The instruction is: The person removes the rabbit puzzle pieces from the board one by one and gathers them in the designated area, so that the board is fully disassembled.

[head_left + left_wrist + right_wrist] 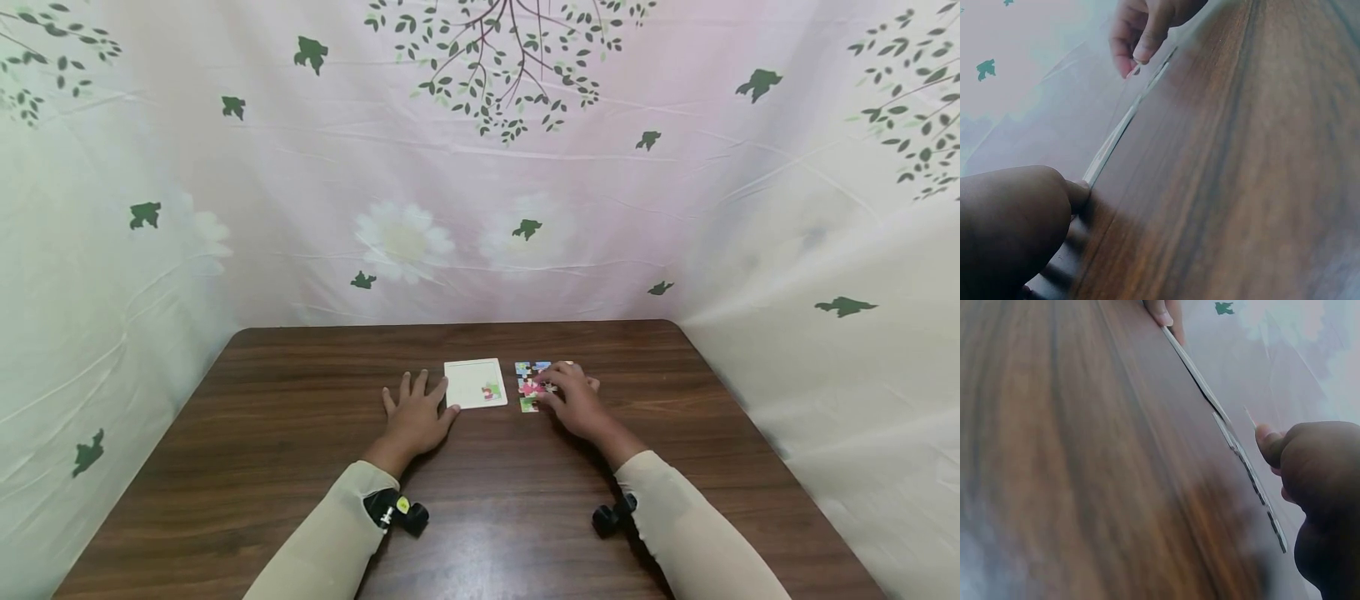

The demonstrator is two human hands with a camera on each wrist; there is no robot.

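Note:
A white puzzle board [467,382] lies flat on the table, with a small coloured picture patch near its lower right. My left hand [415,419] rests at the board's left side with fingers spread, thumb and forefinger right at its edge. To the right of the board is a group of colourful jigsaw pieces [528,387], partly hidden beneath my right hand [577,404]. Seen from the right wrist, a thin jigsaw piece [1249,417] stands up, pinched at the fingertips and raised over the other pieces. The left wrist view shows this pinch too.
The brown wooden table [480,517] runs back to a hanging cloth [465,183] printed with leaves and flowers, which also encloses both sides. A small black camera [397,512] is strapped to the left wrist, another [615,515] to the right.

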